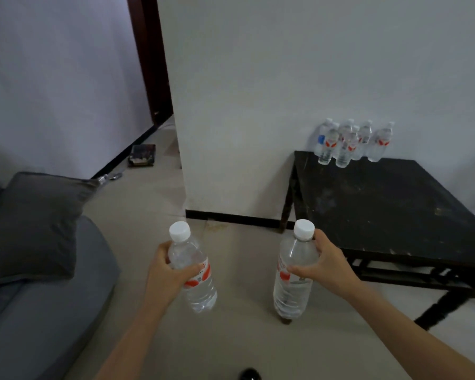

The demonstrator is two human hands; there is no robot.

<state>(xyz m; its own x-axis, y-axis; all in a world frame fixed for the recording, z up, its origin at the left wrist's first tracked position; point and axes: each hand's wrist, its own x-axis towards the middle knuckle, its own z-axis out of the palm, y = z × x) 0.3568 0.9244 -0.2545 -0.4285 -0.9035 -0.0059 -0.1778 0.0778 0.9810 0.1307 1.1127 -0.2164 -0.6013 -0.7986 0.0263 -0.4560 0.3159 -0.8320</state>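
Left hand (162, 272) curls round the first bottle (200, 292) at its label, and right hand (327, 266) wraps the second bottle (291, 292) near its shoulder, both upright in the air above the floor, short of the desk (395, 209). Set down carelessly beside the cluster (348, 144) at the desk's back, either could topple its crowded neighbours. Labels are red and white, their writing too blurred to read

Black table (395, 215), cluster of water bottles (344, 149) at far corner.
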